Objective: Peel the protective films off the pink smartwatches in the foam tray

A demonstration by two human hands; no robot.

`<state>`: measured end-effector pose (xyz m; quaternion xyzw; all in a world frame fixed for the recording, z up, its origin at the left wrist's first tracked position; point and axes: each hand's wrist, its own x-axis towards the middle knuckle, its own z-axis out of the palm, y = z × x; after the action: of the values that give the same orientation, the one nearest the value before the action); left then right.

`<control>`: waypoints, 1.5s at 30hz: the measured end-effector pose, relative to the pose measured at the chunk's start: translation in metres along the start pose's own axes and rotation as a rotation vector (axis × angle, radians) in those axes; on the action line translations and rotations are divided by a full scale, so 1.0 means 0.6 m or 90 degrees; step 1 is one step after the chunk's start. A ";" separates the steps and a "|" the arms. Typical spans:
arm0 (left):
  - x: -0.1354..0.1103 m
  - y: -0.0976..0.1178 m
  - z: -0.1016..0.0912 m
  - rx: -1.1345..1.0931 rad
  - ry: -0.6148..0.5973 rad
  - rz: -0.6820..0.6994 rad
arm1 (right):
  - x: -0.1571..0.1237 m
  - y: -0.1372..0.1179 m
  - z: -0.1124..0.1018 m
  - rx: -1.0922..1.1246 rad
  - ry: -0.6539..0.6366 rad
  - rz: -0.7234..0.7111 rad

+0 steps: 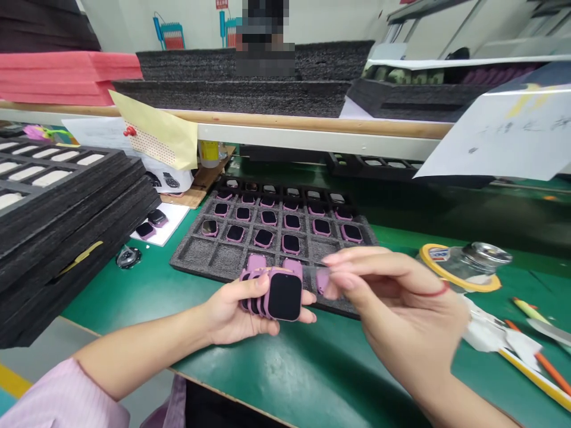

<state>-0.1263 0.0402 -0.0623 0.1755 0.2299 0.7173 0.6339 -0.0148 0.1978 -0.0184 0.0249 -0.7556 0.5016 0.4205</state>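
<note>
Your left hand (241,312), low in the center of the frame, gripped a stack of pink smartwatches (284,296) on edge, its fingers (263,284) closed around the cases with the front screen facing you. To the right, your right hand (395,303) was raised just beside the stack, its fingers (357,264) pinched on a small pinkish piece (323,280), too blurred to identify. Both hands were working over the near edge of a gray foam tray (191,257) on the green table (285,380). Rows of watches filled its far cells, while the near cells at lower left lay open (225,258) within reach.
</note>
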 end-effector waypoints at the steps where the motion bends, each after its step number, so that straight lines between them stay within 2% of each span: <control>1: -0.001 0.000 0.001 -0.010 -0.014 0.005 | -0.002 -0.003 -0.001 0.006 0.014 -0.004; 3: -0.002 0.002 0.003 -0.025 -0.031 0.012 | -0.006 -0.006 -0.001 0.005 -0.045 -0.006; 6: -0.002 0.004 0.003 -0.021 -0.026 0.012 | -0.010 -0.002 0.005 -0.060 -0.203 -0.022; 8: -0.002 0.005 0.002 -0.006 -0.024 0.001 | -0.012 0.004 0.010 -0.102 -0.245 -0.045; 16: -0.002 0.002 -0.010 -0.001 -0.007 -0.042 | -0.010 0.007 0.012 -0.111 -0.240 -0.043; 21: -0.001 0.001 -0.007 0.010 -0.029 0.003 | -0.012 0.009 0.011 -0.105 -0.273 -0.073; 22: -0.001 0.002 -0.005 0.007 -0.033 0.013 | -0.013 0.010 0.009 -0.084 -0.266 -0.075; 24: 0.000 0.002 -0.001 0.001 -0.032 0.020 | -0.015 0.012 -0.001 -0.037 -0.190 -0.083; 26: 0.000 0.002 0.001 -0.001 -0.027 0.016 | -0.018 0.011 -0.014 -0.048 -0.114 -0.115; 27: -0.001 0.003 0.002 -0.004 -0.020 0.015 | -0.021 0.009 -0.020 -0.078 -0.109 -0.133; 31: -0.003 0.003 0.002 -0.021 0.040 0.008 | -0.042 -0.008 -0.033 -0.173 -0.213 -0.154; 36: -0.005 0.004 0.004 0.010 0.091 0.001 | -0.051 -0.024 -0.021 -0.227 -0.244 -0.190; 41: -0.002 0.001 0.007 -0.007 0.067 0.026 | -0.019 -0.010 -0.008 -0.270 -0.257 -0.309; 43: 0.000 -0.003 0.007 0.011 0.061 0.041 | -0.015 -0.003 0.002 -0.278 -0.235 -0.276; 45: 0.002 -0.008 0.006 0.041 0.081 0.047 | -0.016 0.001 0.011 -0.250 -0.237 -0.188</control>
<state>-0.1207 0.0420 -0.0621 0.1581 0.2863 0.7422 0.5850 -0.0130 0.1896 -0.0262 0.1446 -0.8903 0.2662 0.3400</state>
